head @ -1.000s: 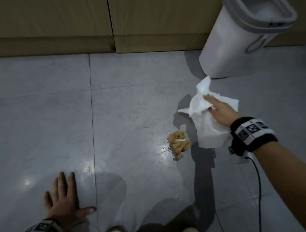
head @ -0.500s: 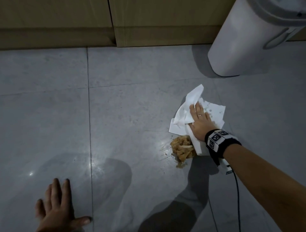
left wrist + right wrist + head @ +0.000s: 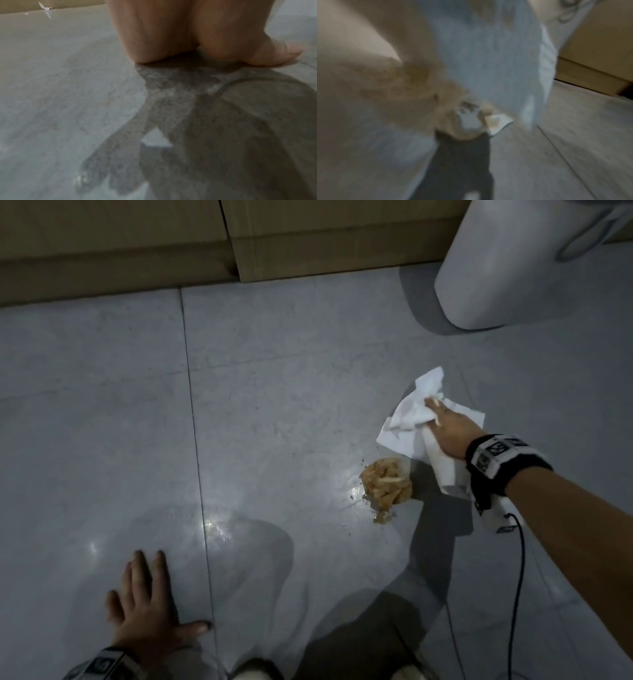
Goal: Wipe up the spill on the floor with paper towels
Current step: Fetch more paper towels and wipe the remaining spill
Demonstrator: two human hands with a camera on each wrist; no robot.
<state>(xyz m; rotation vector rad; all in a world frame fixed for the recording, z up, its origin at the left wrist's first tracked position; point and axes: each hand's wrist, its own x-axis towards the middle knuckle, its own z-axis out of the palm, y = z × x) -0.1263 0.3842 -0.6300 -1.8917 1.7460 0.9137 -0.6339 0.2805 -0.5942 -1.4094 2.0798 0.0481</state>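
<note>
Spill [image 3: 386, 486] just beside paper towels' [image 3: 409, 419] edge, w/ right hand [image 3: 448, 433] grip clutching them, left hand [image 3: 147, 607] flat, fingers spread.

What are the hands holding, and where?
The right hand grips white paper towels around their bunched-up middle. The left hand holds nothing; it rests flat on the floor.

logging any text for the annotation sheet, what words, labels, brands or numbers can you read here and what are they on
None can be read.
Right wristband: square black-and-white marker patterns, no words.
Left wristband: similar patterns, blurred.
White bin: no label shows.
Paper towel: blank.
</note>
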